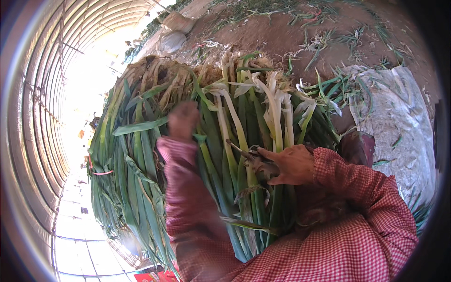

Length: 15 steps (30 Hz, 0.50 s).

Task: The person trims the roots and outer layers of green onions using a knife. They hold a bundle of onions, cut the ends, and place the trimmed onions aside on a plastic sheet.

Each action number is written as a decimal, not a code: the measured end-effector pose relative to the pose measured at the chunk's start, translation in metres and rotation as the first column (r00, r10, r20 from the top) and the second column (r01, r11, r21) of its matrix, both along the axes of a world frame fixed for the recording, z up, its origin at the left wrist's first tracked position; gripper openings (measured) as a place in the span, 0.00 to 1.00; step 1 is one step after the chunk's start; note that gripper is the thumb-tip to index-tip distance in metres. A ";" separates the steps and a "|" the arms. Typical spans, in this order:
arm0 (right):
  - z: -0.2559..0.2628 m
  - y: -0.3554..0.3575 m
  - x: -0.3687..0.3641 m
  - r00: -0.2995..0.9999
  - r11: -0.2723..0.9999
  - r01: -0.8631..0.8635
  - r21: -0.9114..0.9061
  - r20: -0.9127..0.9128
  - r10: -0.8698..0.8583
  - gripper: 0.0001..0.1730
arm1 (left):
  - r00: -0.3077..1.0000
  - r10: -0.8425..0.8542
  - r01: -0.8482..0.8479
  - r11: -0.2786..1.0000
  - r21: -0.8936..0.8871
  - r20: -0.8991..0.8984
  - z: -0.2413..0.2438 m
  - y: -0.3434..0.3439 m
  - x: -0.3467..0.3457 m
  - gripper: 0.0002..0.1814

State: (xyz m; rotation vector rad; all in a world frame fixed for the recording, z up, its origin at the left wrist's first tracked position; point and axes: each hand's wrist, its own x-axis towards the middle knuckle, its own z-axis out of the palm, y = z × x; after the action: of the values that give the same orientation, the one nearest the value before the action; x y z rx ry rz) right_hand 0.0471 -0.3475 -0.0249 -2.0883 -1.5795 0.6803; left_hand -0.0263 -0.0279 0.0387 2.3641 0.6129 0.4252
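My left hand (183, 120) is blurred over the root ends of a thick pile of green onions (141, 123); whether it grips any stalk cannot be seen. A small metal hand tool (245, 153), possibly scissors, sits in my right hand (294, 165) with its tip pointing to the upper left. Beneath the tool run several stripped green onions (229, 112) with pale, clean stems, their white ends facing away from me. Close to my right hand, more whitened stems (276, 116) lie side by side on the long green leaves.
To the right, a white woven plastic sheet (394, 116) covers the ground, with leaf scraps (327, 88) at its edge. Trimmed leaves (267, 8) litter the dirt floor (253, 33). A filled sack (178, 22) stands beyond the pile. Ribbed greenhouse walling (38, 105) curves along the left.
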 end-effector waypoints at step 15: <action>-0.003 -0.002 0.004 0.991 0.992 0.125 -0.007 0.053 -0.124 0.51 | 0.916 0.067 0.000 0.986 0.167 -0.396 -0.069 -0.087 -0.065 0.22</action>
State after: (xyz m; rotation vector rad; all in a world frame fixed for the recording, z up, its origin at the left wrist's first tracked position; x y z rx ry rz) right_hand 0.0513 -0.3491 -0.0281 -2.2076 -1.4613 0.5952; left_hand -0.0916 -0.1150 -0.0299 2.6251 0.8320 -0.0036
